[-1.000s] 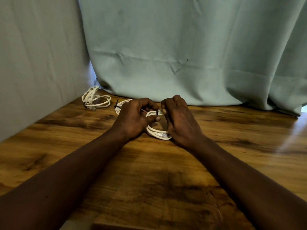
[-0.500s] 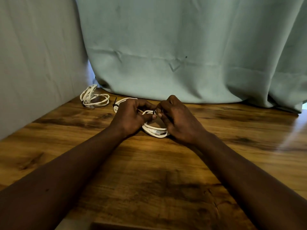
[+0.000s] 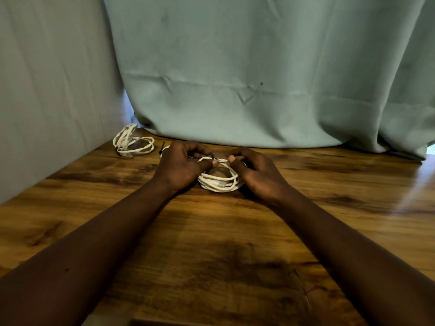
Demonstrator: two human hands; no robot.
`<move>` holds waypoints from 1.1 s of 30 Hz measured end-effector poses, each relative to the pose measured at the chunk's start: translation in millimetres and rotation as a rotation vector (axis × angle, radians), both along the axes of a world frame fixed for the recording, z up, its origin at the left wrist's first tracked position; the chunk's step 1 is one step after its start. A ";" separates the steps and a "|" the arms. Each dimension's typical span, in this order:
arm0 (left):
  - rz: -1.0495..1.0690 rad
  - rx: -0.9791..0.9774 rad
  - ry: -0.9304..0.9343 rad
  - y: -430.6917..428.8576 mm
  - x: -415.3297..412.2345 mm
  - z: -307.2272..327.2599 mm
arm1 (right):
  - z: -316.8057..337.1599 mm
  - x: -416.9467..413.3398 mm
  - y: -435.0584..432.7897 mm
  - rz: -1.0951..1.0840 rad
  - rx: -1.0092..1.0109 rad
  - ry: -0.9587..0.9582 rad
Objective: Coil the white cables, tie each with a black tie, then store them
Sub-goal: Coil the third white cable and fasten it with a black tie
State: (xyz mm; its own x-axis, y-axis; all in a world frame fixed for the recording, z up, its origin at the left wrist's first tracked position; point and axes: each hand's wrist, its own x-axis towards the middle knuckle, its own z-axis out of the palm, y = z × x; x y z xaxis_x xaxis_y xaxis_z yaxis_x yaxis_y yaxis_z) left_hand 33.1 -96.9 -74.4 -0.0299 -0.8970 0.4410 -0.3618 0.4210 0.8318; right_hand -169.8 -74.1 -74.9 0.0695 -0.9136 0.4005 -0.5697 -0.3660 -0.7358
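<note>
**Tie going on at the far side of the centre coil**

At the far left, close to the pale grey wall (image 3: 47, 90), a loose bundle of white cable (image 3: 133, 143) lies on the brown wood-grain surface (image 3: 211, 243). Whether it is tied is too small to tell. Just right of it, a second white bundle (image 3: 166, 148) peeks out from behind the left hand (image 3: 181, 168), with a black stub standing up from it.

The left hand's grip is closed tight. Thumb and fingers pinch the far strands of the white cable coil (image 3: 220, 181), right at a thin black tie (image 3: 213, 157). The coil lies flat on the surface between the two hands, its plug end on the near side.

The right hand (image 3: 256, 175) pinches the same far strands just beside the tie, with its other fingers curled in. Whether it also has the tie's free end, I cannot tell.

The likely risk is the springy loops. If either pinch eases before the tie is fastened, the strands could fan apart and the coil open up. The tie could also catch only some strands and leave a loop free. It is thin and could slide out of the fingertips.

A teal fabric curtain (image 3: 259, 78) hangs behind.
</note>
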 end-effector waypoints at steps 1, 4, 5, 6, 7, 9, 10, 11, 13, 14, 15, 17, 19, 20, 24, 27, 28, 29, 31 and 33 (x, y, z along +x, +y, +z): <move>0.022 -0.001 0.018 -1.1 0.1 -0.3 | -0.4 0.6 -0.8 -0.015 -0.009 -0.010; 0.096 -0.046 0.031 -3.9 -0.4 -0.6 | -3.8 5.5 -6.3 -0.110 -0.046 -0.095; 0.118 -0.059 0.028 -3.6 -0.2 -0.1 | -5.2 7.4 -8.8 -0.148 -0.062 -0.103; 0.142 -0.076 0.019 -3.3 0.5 0.3 | -5.7 9.4 -11.8 -0.187 -0.079 -0.093; 0.169 -0.096 -0.002 -3.0 1.5 0.7 | -5.6 11.5 -13.6 -0.223 -0.094 -0.070; 0.243 -0.140 -0.073 -2.0 4.3 1.9 | -4.5 16.0 -13.6 -0.291 -0.108 0.028; 0.283 -0.162 -0.113 -0.6 5.7 3.0 | -3.3 17.9 -11.0 -0.323 -0.114 0.098; 0.321 -0.189 -0.148 0.9 7.6 4.2 | -1.3 19.7 -7.0 -0.343 -0.120 0.167; 0.372 -0.251 -0.208 1.1 13.3 7.2 | 2.5 22.0 2.6 -0.291 -0.117 0.260; 0.372 -0.263 -0.241 -0.1 16.7 8.7 | 4.4 23.0 8.1 -0.237 -0.116 0.301; 0.367 -0.248 -0.290 -1.7 19.9 10.3 | 5.3 23.5 13.1 -0.188 -0.119 0.349; 0.386 -0.176 -0.438 -3.8 25.0 14.3 | 4.8 25.6 22.1 -0.127 -0.130 0.486; 0.403 -0.099 -0.580 -8.1 27.1 15.0 | 0.2 26.6 25.6 -0.093 -0.119 0.634; 0.398 -0.055 -0.637 -12.0 28.0 12.6 | -1.9 26.8 26.7 -0.084 -0.104 0.672; 0.326 -0.026 -0.735 -22.3 29.9 3.7 | -3.6 24.7 34.5 -0.098 -0.103 0.622; 0.318 -0.099 -0.673 -19.3 33.4 5.7 | -5.0 22.8 47.6 -0.147 -0.103 0.548; 0.319 -0.116 -0.626 -17.3 34.6 6.8 | -5.6 22.6 53.2 -0.164 -0.108 0.516; 0.306 -0.133 -0.567 -13.4 35.7 8.6 | -5.4 22.3 59.8 -0.188 -0.118 0.480; 0.238 -0.200 -0.417 -5.6 36.2 11.7 | -6.4 20.6 72.5 -0.247 -0.147 0.387; 0.159 -0.255 -0.290 6.7 32.9 14.9 | -7.1 19.1 86.0 -0.294 -0.199 0.234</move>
